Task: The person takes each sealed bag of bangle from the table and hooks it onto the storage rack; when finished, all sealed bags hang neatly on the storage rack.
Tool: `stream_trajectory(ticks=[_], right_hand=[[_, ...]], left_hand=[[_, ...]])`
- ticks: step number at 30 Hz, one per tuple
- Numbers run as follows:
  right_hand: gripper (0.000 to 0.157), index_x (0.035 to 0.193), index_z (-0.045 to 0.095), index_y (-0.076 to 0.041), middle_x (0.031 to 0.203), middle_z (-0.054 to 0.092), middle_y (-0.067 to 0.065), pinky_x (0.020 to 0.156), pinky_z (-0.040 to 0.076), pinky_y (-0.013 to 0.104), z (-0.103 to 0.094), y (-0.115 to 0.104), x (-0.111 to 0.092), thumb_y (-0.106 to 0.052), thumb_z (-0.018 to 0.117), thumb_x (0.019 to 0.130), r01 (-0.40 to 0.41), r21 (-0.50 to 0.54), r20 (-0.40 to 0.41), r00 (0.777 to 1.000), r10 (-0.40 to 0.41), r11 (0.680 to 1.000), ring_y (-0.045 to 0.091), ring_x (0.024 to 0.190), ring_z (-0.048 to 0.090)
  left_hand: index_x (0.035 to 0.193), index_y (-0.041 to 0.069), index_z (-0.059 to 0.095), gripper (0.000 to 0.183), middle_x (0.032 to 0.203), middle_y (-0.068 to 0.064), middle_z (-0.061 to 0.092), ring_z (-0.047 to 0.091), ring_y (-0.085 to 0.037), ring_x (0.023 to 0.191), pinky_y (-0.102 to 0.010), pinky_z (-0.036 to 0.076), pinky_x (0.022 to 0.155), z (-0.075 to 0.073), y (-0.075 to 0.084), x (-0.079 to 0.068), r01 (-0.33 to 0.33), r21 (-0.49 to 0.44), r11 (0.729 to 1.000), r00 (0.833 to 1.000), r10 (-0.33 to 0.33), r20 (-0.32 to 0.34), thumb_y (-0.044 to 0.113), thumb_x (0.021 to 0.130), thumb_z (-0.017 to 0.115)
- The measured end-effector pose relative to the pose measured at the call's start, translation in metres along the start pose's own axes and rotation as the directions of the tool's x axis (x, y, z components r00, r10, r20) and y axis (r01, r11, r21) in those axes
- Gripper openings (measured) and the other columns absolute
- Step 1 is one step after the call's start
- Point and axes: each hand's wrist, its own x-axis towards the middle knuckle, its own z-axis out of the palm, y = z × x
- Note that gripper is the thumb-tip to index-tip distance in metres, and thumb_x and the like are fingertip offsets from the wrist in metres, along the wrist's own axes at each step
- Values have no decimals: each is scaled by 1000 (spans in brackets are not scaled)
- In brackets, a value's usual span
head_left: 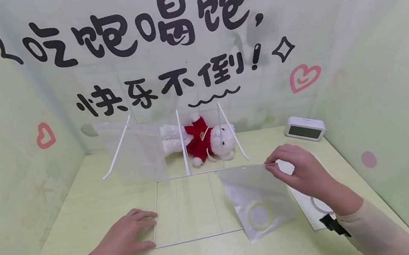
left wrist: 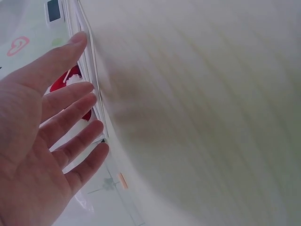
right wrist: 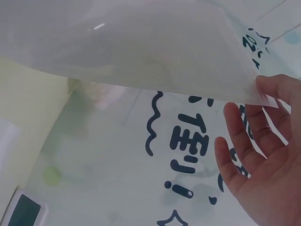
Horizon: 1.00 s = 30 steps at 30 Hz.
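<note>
A translucent plastic bag (head_left: 242,193) hangs from my right hand (head_left: 305,170), which pinches its top corner between thumb and fingers. A pale yellow ring (head_left: 253,222) shows low in the bag. Overlapped by the bag, a white wire rack (head_left: 184,147) has its grid base on the table and long prongs slanting up at the back. My left hand (head_left: 125,232) lies at the base's left edge, fingers loosely extended with the tips at the wire. Another translucent bag (head_left: 140,153) hangs at the rack's left prong. In the right wrist view, the pinched bag (right wrist: 141,52) stretches across the top.
A white plush toy in a red top (head_left: 200,141) lies on its side behind the rack. A white digital clock (head_left: 304,128) stands at the back right of the table (head_left: 93,194). Partly under my right forearm is a white sheet (head_left: 308,206) with a round white piece.
</note>
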Motion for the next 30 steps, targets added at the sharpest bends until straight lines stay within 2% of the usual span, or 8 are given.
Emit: stream_trajectory(ticks=[5,15,19,24,30], right_hand=[[26,94,75,-17,88,70,-14,83,48,16,-7,-11,9,2,81,77,45,7,-26,999,-45,999,5,84,62],[29,95,75,-16,89,72,-9,85,49,14,-20,-40,23,5,81,75,98,96,-36,995,-95,991,9,86,64],[21,95,75,-14,90,71,-5,84,51,15,-24,-52,29,1,80,81,132,173,-34,991,-128,976,9,87,64],[7,96,74,-11,90,71,-2,83,53,16,-29,-67,37,-6,76,92,184,277,-27,983,-184,943,10,87,63],[4,97,75,-8,90,71,0,85,51,18,-32,-78,52,-9,75,94,243,289,-54,970,-238,926,12,88,62]], left_hand=[[117,15,77,52,135,4,68,61,-25,121,-48,58,99,-1,1,1,6,0,1000,1000,-6,11,43,75,88],[117,14,77,53,135,3,68,61,-26,122,-49,58,99,0,4,0,9,-7,1000,1000,-9,1,43,75,88],[117,14,77,52,135,3,68,61,-27,122,-50,58,98,-1,4,0,9,-7,1000,1000,-9,0,43,75,88],[117,14,77,51,135,3,68,61,-26,122,-49,58,99,-2,5,2,9,-14,1000,1000,-9,3,40,75,89],[115,14,78,51,134,2,69,62,-28,121,-51,58,98,-4,7,2,16,-12,1000,1000,-16,10,40,74,89]])
